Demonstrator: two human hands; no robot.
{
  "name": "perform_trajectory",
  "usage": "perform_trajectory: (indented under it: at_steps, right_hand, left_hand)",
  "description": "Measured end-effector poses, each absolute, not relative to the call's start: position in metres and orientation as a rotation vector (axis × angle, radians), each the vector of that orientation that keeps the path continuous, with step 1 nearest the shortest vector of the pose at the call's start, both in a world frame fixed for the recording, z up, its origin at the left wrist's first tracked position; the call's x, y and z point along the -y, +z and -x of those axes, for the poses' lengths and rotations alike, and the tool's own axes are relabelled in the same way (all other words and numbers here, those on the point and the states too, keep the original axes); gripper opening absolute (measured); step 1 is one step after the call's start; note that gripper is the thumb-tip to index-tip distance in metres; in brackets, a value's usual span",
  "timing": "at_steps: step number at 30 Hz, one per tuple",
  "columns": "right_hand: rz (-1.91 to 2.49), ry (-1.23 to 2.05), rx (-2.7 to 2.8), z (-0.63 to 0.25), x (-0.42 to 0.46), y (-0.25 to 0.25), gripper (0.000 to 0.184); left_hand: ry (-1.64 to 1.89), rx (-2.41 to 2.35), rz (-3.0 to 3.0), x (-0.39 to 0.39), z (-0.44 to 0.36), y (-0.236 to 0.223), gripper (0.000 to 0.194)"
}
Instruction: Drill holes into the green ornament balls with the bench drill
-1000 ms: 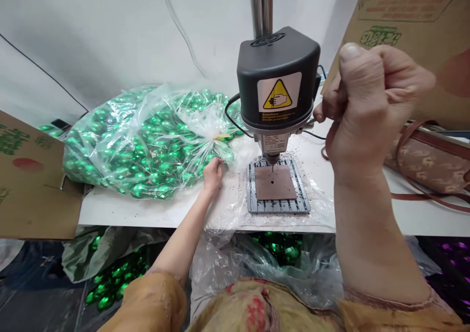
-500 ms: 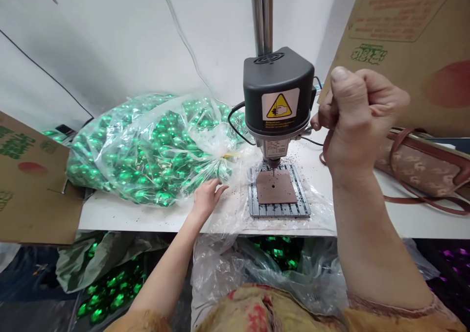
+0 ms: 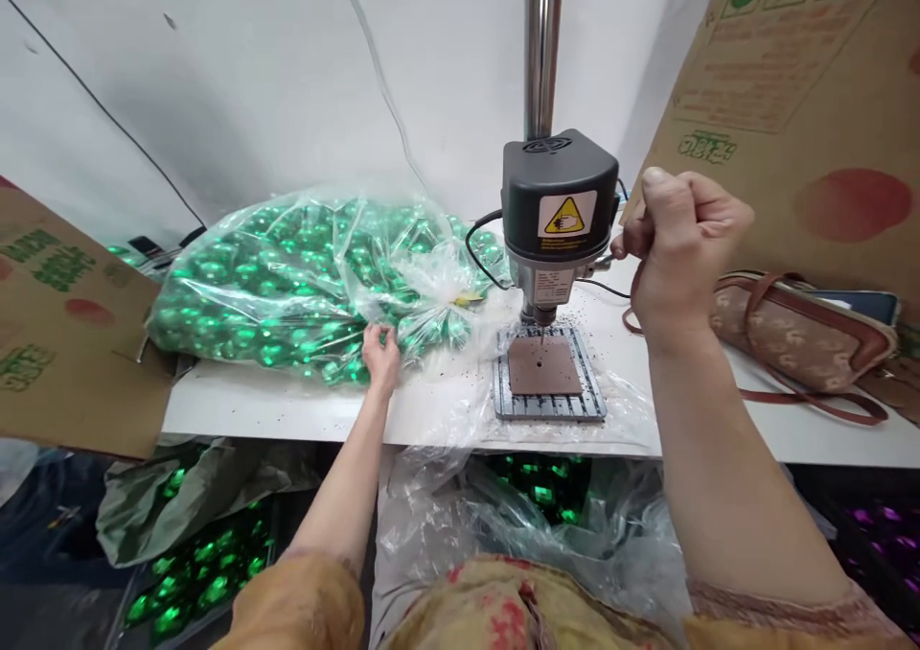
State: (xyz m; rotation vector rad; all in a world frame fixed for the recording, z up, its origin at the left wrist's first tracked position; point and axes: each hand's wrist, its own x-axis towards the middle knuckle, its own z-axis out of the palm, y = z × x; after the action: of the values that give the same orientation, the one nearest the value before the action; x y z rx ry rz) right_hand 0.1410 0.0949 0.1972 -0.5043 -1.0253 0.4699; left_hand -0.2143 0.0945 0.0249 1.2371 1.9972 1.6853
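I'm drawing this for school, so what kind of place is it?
Probably a small workshop: there's a drill press on a white table, beside a big plastic bag of shiny green pieces, with cardboard boxes around it.

We count one bench drill press (image 3: 561,175), one tied plastic bag (image 3: 287,290), one handbag (image 3: 797,338). We see two cardboard boxes (image 3: 79,343) (image 3: 805,142).

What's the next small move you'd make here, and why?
Probably bring the left hand to the near edge of the brown board, clear of the drill bit, to steady it. That hand is over at the bag of green balls, the right hand seems closed on the lever, and I see no clamp on the board.
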Motion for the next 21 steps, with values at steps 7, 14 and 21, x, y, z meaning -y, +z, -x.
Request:
perform_trajectory:
  at_steps: [7, 14, 21]
  right_hand:
    - [0.52, 0.459, 1.022, -0.141, -0.097, 0.196, 0.045]
    - [0.561, 0.486, 1.024, -0.142, -0.096, 0.197, 0.046]
    - [0.574, 0.507, 1.03, -0.142, -0.097, 0.198, 0.052]
  left_hand:
    - [1.915, -1.437, -1.006, -0.114, 0.235, 0.071, 0.026]
    - [1.903, -1.452, -0.761, -0.03, 0.268, 0.026, 0.038]
    - [1.741, -2.302, -1.555, -0.015, 0.217, 0.026, 0.038]
